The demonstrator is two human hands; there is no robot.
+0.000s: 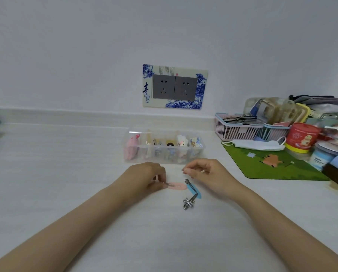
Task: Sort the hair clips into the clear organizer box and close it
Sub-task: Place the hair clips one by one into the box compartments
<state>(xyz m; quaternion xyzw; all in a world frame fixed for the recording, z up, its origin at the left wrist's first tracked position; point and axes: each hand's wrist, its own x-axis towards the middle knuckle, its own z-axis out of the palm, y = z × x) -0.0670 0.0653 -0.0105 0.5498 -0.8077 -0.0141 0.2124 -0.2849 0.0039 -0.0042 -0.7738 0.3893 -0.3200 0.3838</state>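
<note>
Pink clip [177,186]: flat on the table [66,163], just in front of the organizer box [164,148].
Left hand [146,177]: fingertips pinched on the pink clip's left end.
Blue clip [193,190]: touching the pink clip's right end.
Silver clip [189,202]: just nearer than the blue clip.
Right hand [205,171]: hovering right of the pink clip, fingers loosely curled; whether it holds anything, cannot tell.
Organizer box: open, clips in its compartments.
</note>
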